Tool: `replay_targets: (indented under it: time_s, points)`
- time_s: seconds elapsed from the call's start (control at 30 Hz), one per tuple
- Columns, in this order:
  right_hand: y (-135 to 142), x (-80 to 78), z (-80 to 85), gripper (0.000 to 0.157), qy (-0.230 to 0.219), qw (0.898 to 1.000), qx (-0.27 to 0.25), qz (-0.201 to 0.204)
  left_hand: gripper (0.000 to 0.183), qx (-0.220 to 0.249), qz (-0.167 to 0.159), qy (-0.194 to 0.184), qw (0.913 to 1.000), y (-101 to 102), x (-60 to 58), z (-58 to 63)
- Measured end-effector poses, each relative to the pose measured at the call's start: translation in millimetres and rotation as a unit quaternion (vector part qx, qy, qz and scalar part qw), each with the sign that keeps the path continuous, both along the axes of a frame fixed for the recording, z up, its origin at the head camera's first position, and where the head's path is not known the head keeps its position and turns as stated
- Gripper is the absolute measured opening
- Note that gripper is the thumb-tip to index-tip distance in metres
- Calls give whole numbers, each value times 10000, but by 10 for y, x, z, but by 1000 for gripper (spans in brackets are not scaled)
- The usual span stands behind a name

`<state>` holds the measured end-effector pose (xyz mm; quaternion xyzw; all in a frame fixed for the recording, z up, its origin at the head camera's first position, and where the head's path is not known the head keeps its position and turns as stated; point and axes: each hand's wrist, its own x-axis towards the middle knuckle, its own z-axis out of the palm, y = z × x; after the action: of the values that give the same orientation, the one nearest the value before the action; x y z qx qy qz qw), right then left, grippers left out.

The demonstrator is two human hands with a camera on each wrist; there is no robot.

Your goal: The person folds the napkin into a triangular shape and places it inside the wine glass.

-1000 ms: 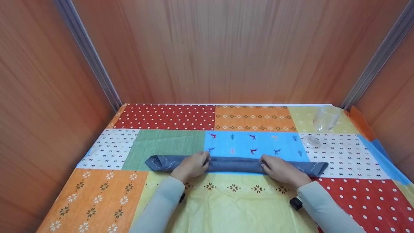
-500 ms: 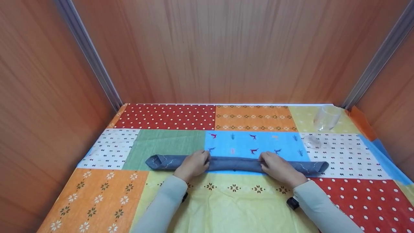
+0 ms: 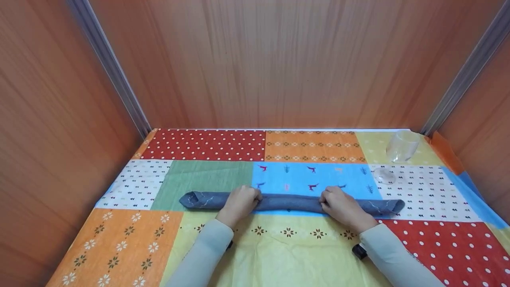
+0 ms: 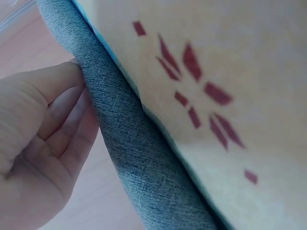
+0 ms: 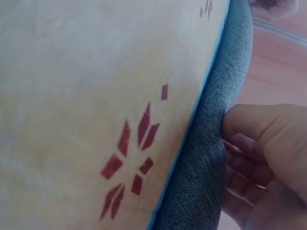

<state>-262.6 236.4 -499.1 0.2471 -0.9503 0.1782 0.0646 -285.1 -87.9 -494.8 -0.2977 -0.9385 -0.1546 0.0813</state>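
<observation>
A grey-blue cloth [image 3: 291, 202], rolled into a long tube, lies crosswise on the table. Pale lines mark its two ends, and the left end shows an open spiral. My left hand [image 3: 240, 202] holds the roll left of its middle, and my right hand [image 3: 344, 207] holds it right of the middle. In the left wrist view the thumb [image 4: 53, 81] touches the roll [image 4: 115, 115], with the other fingers curled beside it. The right wrist view has the right thumb [image 5: 249, 120] pressing into the roll [image 5: 201, 158]; its fingertips are partly hidden.
A clear drinking glass [image 3: 402, 146] stands at the back right, with a transparent round piece [image 3: 384, 175] in front of it. A patchwork tablecloth [image 3: 119, 247] covers the table. Wood-look panels [image 3: 255, 63] rise at the back and both sides.
My left hand has shifted slightly right along the roll, its fingers more tightly curled. The right hand has barely moved, its forearm drawn slightly inward. The roll stays in nearly the same place.
</observation>
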Motion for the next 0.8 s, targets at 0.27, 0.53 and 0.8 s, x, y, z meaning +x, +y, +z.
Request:
replay_targets:
  time_s: [0.27,0.53,0.8]
  points:
    - [22,37,19,16,-218,9990,397,66,18,-46,-221,-178,9996,-25,44,33]
    - [141,130,2,22,-521,9973,413,312,14,-211,-365,-385,9984,-51,103,36]
    - [158,147,16,18,-586,9968,324,429,20,-129,-277,-648,9974,-40,155,59]
